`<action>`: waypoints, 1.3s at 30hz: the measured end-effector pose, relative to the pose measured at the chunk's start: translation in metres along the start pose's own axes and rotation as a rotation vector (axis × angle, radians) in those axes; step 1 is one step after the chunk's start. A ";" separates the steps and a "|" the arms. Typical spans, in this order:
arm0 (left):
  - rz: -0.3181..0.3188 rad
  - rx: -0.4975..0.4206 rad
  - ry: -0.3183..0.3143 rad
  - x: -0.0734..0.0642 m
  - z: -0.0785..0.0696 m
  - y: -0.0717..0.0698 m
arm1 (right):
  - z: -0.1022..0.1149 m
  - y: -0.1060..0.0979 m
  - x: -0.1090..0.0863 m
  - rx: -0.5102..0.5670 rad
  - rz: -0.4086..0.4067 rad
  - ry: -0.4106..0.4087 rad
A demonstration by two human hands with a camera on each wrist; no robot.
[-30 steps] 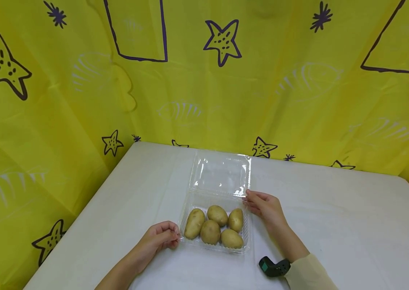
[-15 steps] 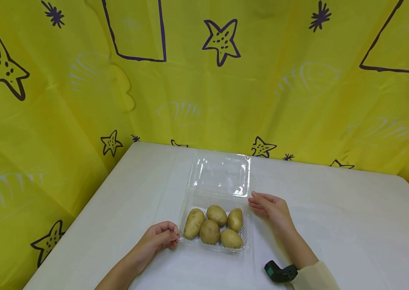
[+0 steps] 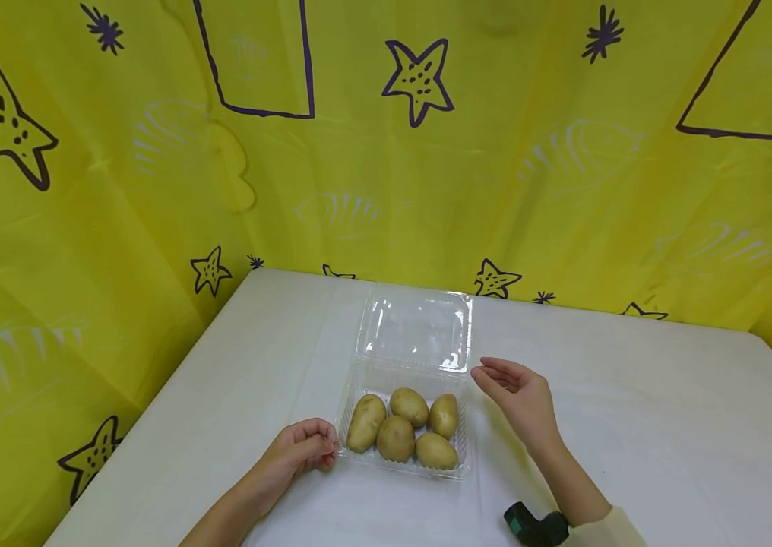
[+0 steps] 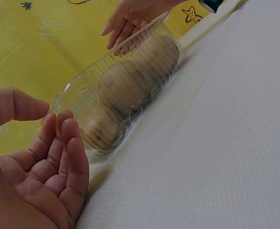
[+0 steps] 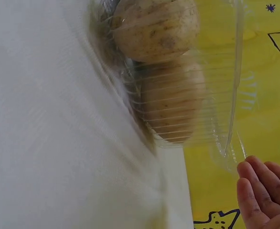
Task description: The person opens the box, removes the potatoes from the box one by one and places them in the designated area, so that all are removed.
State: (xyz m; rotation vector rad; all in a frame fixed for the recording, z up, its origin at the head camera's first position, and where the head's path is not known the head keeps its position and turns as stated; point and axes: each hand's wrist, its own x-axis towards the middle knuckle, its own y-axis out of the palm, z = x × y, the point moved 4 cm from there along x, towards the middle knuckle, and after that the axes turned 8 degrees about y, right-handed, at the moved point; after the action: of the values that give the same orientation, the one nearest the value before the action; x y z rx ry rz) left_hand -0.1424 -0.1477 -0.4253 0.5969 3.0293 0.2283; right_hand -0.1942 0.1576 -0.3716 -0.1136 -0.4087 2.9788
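A clear plastic clamshell container (image 3: 427,470) lies on the table with its hinged lid (image 3: 416,330) folded back, away from the person. Several potatoes (image 3: 397,438) sit in its ribbed base. My left hand (image 3: 300,447) pinches the rim at the near left corner between thumb and fingertips; the left wrist view shows the thumb (image 4: 27,106) against the rim. Beside the far right corner, near the hinge, hovers my right hand (image 3: 521,396), with nothing in it. Its fingers (image 5: 266,191) are relaxed and look apart from the plastic in the right wrist view.
A white cloth covers the table (image 3: 632,425). Behind and to the left hangs a yellow curtain (image 3: 495,190) printed with starfish and fish. A black device (image 3: 535,524) sits at the right wrist by the cream sleeve (image 3: 608,532).
My right hand has let go of the container near the hinge and drawn slightly to the right, its fingers spreading. The left hand, container and potatoes have stayed put.
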 end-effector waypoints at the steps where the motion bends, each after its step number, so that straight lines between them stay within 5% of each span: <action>1: 0.000 0.001 0.000 0.000 0.000 0.000 | 0.001 0.001 -0.001 0.005 0.013 -0.006; 10: -0.002 0.000 -0.005 -0.001 0.000 0.000 | 0.003 0.009 -0.006 -0.027 0.121 -0.015; 17: -0.003 0.000 -0.004 -0.002 -0.001 0.000 | 0.007 0.017 -0.011 -0.153 0.226 -0.119; 25: 0.004 -0.003 0.004 -0.001 -0.001 0.000 | 0.022 0.024 -0.014 -0.445 0.317 -0.283; 39: 0.009 -0.016 0.008 0.000 -0.001 0.001 | 0.041 0.043 -0.022 -0.812 0.422 -0.384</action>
State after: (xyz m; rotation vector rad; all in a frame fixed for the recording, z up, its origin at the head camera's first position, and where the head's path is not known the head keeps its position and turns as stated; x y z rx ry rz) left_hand -0.1418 -0.1469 -0.4242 0.6097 3.0300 0.2553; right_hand -0.1816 0.1025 -0.3424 0.3407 -1.8137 2.9812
